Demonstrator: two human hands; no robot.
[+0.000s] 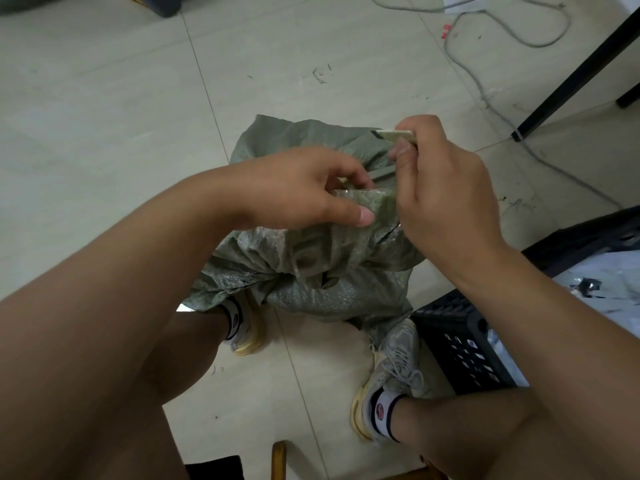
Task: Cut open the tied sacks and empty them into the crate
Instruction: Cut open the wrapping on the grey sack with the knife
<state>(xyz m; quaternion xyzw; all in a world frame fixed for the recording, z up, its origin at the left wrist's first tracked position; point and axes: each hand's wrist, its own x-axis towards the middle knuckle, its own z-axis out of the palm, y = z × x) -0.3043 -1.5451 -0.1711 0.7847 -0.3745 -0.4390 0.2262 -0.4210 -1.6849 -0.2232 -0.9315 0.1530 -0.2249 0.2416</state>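
The right hand (446, 188) is gripping a small pale-handled cutter (394, 135), fingers curled round it, with the dark tip pointing toward the left of the frame, above the gathered neck of the green woven sack (311, 271). The left hand (304, 188) is pinching a bunched fold of that neck at the centre of the frame, thumb stretched out along the cloth. The two hands are sitting very near each other, almost touching, with the tie itself hidden between them.

The sack is standing on the tiled floor (104, 98) between the person's two shoes at the frame's middle, slumped and creased. The black plastic crate (464, 344) is sitting at lower right, just beside the right shoe (394, 368), with pale crumpled material already inside it.

The likeliest trouble, as I judge it, is the cutter slipping off the slick weave toward the left thumb, since the pinching fingers are lying right in the blade's path. A cut made too low could also slit the sack's body and spill contents onto the floor instead of the crate. A grey cable (485, 95) is trailing across the upper right, well apart from the work.
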